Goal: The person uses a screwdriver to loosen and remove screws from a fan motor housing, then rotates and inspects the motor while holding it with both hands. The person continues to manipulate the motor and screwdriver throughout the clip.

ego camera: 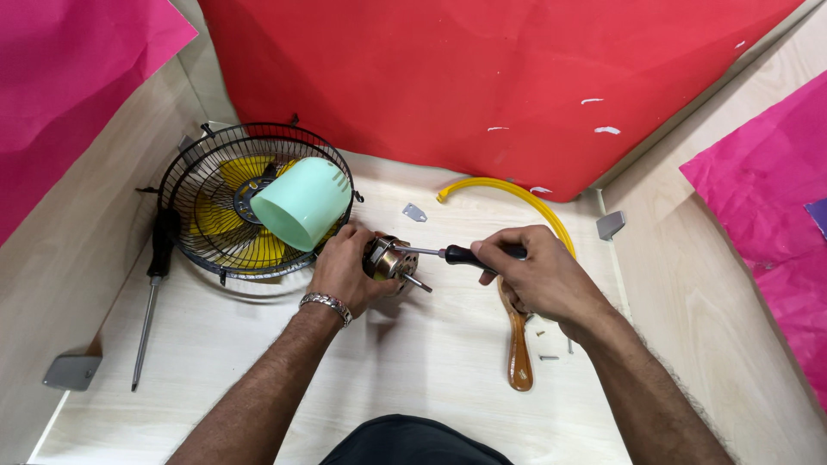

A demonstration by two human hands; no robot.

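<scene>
the fan motor (pixel 389 260) sits on the pale worktop (pixel 413 362) just right of the black wire fan guard (pixel 215 181), and everything here hangs on the left hand (pixel 345 271) keeping it from turning. that hand is wrapped tight around the motor's left side, fingers curled over the casing, wrist low on the board, a metal bracelet (pixel 326 303) at the cuff. the right hand (pixel 538 274) is closed in a full fist on the black handle of a screwdriver (pixel 448 254), shaft lying nearly level and its tip meeting the motor's right face; forearm angled in from the lower right.

my worry: with the driver held that flat, the tip could cam out of the screw head and skate toward the left-hand fingers right beside it. the bare shaft sticking out of the motor toward the lower right could also snag if the motor twists loose.

right of the motor and below the right hand, a few loose screws (pixel 548 356) lie beside a brown wooden handle (pixel 518 349); a sweep of that forearm could scatter them. a mint green plastic cover (pixel 301 205) leans on the guard just above-left of the motor and looks easy to knock. a second long screwdriver (pixel 153 293) lies left of the guard.
</scene>
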